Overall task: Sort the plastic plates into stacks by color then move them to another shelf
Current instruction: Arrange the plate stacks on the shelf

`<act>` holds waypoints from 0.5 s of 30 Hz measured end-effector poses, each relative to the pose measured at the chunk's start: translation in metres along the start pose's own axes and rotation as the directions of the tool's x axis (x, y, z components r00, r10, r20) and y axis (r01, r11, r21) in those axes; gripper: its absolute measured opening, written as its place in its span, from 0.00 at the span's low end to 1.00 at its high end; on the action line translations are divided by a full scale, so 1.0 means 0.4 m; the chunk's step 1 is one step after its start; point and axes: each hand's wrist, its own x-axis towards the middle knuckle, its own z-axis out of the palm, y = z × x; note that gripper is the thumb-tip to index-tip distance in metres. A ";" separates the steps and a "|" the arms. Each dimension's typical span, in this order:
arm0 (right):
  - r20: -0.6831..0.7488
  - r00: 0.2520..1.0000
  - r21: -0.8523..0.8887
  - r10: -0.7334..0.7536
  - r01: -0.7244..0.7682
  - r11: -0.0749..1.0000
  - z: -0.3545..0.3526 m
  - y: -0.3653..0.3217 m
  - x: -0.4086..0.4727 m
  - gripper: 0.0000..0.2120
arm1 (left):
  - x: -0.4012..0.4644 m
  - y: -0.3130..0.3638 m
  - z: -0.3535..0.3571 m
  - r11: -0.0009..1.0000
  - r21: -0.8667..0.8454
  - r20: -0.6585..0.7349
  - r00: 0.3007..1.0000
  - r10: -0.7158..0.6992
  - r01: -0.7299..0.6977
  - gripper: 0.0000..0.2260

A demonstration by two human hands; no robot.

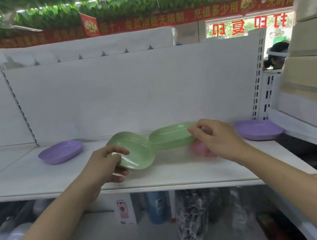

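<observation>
Left hand point(108, 165): a green plate point(135, 150) is gripped at its near rim, thumb over the top and fingers curled beneath, and is held tilted above the shelf point(38, 180). Right hand point(216, 137): the rim of a green stack point(170, 138) is pinched between thumb and fingertips, and the stack appears to be raised at that side; how many plates it contains cannot be told. A pink plate point(202, 151) is seen under the right hand, blurred and largely hidden, seemingly beneath or just beside the green stack. The two green items are close at their edges, touching or nearly so. Step judged in hand: the green plates are being gathered into one stack. For a clean result, the tilted plate should be levelled before it is lowered, rims should be aligned so that it nests, and the pink plate should be kept out of the green stack and set aside. Further out on the same shelf, one purple plate point(61, 152) lies well to the left and another purple plate point(259, 130) lies to the right, apart from each other and not yet stacked.
</observation>
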 end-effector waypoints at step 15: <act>0.458 0.886 0.360 -0.067 -0.116 0.926 0.683 -0.540 -0.025 0.17 | -0.230 -0.246 -0.776 0.995 0.083 -0.256 0.966 -0.029 0.052 0.14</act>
